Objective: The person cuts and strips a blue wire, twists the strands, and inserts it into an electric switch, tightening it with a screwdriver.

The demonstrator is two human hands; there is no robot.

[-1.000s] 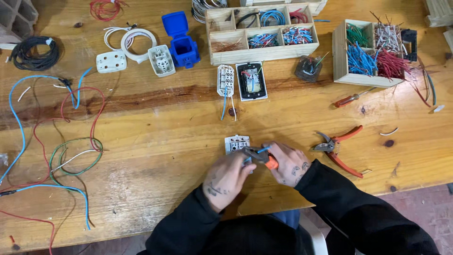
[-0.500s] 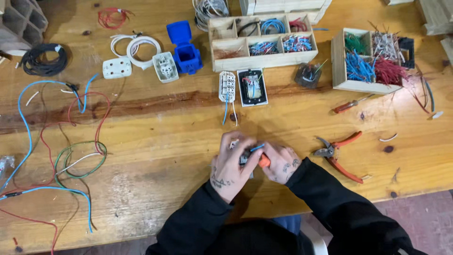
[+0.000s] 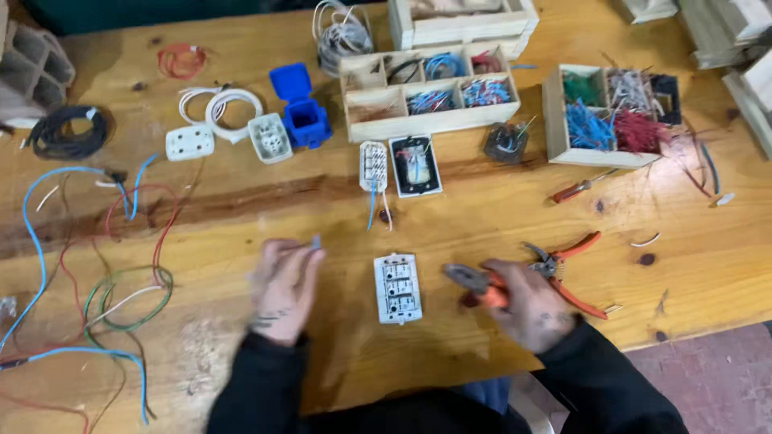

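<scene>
At the left edge of the bench (image 3: 241, 386), loose wires (image 3: 76, 265) in blue, red, green and white sprawl uncoiled, within reach rather than sorted. Toward the far left corner lies a black cable coil (image 3: 68, 133), and farther along the back a white coil (image 3: 221, 104), a white socket (image 3: 190, 142), an open grey-white socket (image 3: 270, 138) and a blue box (image 3: 300, 108) with its lid up, set out as if for picking.

The left hand (image 3: 285, 289) lies near the front edge, fingers curled and pinching a short pale wire piece (image 3: 310, 243) at thumb and forefinger; it is blurred, so how tight the pinch is I cannot tell. Just right of it, apart from both hands, the white switch module (image 3: 398, 288) lies flat with its terminal side up, likely so the screws and holes face the person.

Behind it sit a small wired part (image 3: 373, 166) and a black-framed plate (image 3: 416, 165), then a divided tray (image 3: 426, 92) keeping wire offcuts apart by colour.

The right hand (image 3: 527, 301) is wrapped around orange-handled pliers (image 3: 474, 283), nose pointing left at the module. Beside it, orange cutters (image 3: 575, 269) lie set down. A red screwdriver (image 3: 579, 189) and a second tray (image 3: 619, 116) stand toward the right edge.
</scene>
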